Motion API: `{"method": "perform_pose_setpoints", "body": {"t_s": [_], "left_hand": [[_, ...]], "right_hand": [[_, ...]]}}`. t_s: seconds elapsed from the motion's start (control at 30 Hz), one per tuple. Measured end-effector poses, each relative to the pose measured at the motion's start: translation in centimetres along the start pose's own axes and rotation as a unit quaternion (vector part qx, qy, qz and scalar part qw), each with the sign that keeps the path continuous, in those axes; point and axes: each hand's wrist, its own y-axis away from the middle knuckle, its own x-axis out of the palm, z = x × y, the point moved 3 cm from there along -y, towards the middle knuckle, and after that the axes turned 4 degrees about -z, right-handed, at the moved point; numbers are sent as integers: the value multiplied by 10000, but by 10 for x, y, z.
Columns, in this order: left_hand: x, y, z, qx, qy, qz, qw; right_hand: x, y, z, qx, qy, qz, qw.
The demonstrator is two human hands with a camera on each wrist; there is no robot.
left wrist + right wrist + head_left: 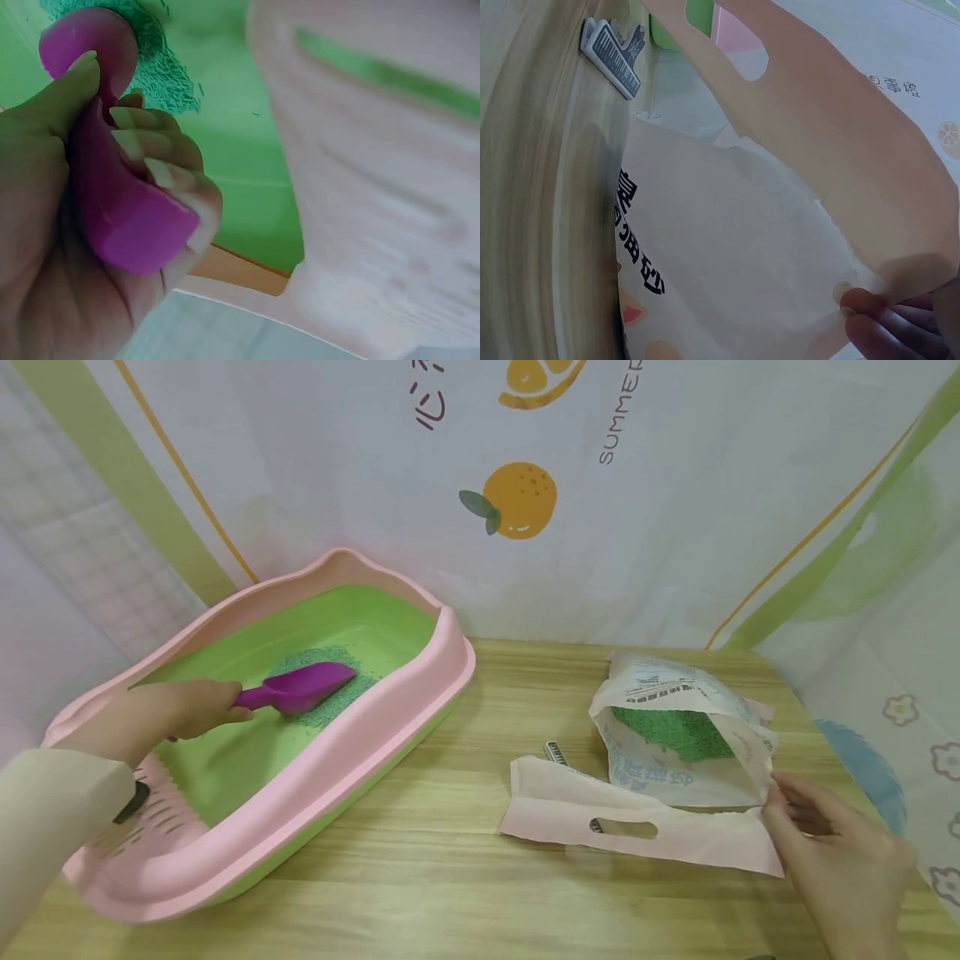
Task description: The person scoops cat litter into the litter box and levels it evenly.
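Note:
My left hand (198, 706) grips the handle of a purple scoop (311, 687) inside the litter box. The scoop's blade rests over a patch of green cat litter pellets (161, 79) on the box floor. In the left wrist view the fingers wrap fully round the scoop's handle. On the right, my right hand (840, 852) pinches the torn edge of a white litter bag (675, 681), beside its partly torn-off top strip (697, 843) with a handle slot. Green pellets (682, 732) show through the bag's mouth as it lies on the table.
The litter box (360, 760) has a pink rim, a green base and a slotted pink step (161, 806) at its near end. A grey-white clip (611, 56) lies by the bag. Behind the wooden table (420, 860) hangs a curtain (360, 468) printed with oranges.

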Motion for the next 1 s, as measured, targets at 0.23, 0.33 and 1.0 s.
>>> {"method": "perform_pose_setpoints", "body": {"t_s": [0.23, 0.33, 1.0], "left_hand": [[7, 4, -14, 160, 149, 192, 9996], [9, 4, -23, 323, 191, 304, 9988], [-1, 0, -30, 750, 141, -845, 9935]], "right_hand": [[0, -1, 1, -152, -143, -1, 9998], [0, -1, 1, -173, -159, 15, 9997], [1, 0, 0, -59, -52, 65, 9999]]}}
